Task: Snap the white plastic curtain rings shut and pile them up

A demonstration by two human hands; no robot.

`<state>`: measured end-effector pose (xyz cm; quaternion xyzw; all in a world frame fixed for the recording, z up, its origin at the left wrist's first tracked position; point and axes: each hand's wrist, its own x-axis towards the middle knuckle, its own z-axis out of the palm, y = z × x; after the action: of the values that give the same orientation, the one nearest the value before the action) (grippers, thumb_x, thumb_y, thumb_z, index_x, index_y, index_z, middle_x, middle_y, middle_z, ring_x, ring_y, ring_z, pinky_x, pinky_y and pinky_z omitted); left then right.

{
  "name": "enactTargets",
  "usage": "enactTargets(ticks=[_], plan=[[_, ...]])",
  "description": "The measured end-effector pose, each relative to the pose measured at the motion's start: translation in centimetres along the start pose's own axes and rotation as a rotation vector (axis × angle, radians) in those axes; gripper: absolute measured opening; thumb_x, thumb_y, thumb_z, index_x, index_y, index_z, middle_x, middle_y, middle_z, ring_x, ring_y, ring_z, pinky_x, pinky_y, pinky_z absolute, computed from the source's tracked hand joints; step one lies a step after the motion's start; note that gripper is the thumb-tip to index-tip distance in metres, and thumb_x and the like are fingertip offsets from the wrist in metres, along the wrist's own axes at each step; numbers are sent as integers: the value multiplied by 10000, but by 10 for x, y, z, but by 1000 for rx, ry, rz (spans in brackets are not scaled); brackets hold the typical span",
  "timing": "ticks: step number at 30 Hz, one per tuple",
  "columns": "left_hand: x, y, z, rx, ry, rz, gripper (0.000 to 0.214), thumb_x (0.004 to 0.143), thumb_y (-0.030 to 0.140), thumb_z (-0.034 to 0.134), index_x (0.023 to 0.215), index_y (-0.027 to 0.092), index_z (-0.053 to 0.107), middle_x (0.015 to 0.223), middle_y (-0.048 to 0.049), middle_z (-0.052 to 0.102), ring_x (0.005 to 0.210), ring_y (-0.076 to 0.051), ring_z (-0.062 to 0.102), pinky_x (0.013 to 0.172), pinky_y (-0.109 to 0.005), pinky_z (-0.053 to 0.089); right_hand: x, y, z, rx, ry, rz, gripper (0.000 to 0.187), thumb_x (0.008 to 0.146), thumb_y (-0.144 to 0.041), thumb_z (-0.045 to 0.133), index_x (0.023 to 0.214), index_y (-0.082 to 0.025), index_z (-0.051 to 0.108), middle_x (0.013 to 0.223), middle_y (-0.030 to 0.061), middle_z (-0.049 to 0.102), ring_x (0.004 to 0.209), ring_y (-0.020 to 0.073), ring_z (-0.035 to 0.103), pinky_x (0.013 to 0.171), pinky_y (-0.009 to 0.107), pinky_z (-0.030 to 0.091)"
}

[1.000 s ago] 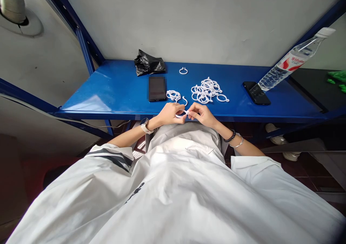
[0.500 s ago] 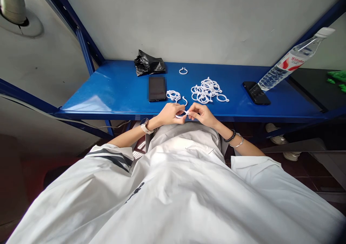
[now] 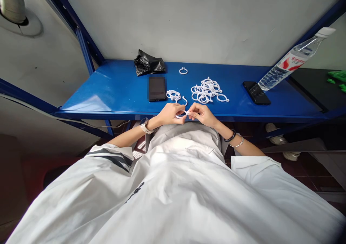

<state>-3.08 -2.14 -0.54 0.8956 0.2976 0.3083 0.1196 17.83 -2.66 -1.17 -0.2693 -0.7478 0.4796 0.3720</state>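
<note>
Between both hands, at the front edge of the blue table [image 3: 121, 92], is a white plastic ring [image 3: 179, 117]. My left hand [image 3: 172, 113] is closed on the ring's left side. The fingertips of my right hand [image 3: 202, 114] pinch its right end, where a small knob partly shows. Just beyond my left hand lie a small group of white rings [image 3: 173, 94] and an open white ring [image 3: 185, 100]. A larger pile of similar rings [image 3: 207, 91] lies beyond my right hand, with a single ring [image 3: 222, 98] at its right. Another open ring [image 3: 183, 71] sits farther back.
A black tablet-like device [image 3: 157, 89] and a crumpled black plastic bag [image 3: 149, 63] lie left of the rings. To the right are a black phone [image 3: 256, 93] and a water bottle [image 3: 292, 62]. Blue metal posts [image 3: 85, 51] frame the table, with a wall behind.
</note>
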Motion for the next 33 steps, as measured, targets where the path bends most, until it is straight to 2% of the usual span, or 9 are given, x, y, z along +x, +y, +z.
enactTargets(ticks=[33], plan=[[-1, 1, 0, 26, -35, -2, 294, 781, 455, 460, 651, 211, 359, 511, 26, 452, 461, -108, 378, 498, -243, 278, 1, 0, 0, 14, -6, -18, 376, 861, -549, 693, 808, -192, 587, 660, -13, 630, 566, 105, 580, 569, 244, 494]])
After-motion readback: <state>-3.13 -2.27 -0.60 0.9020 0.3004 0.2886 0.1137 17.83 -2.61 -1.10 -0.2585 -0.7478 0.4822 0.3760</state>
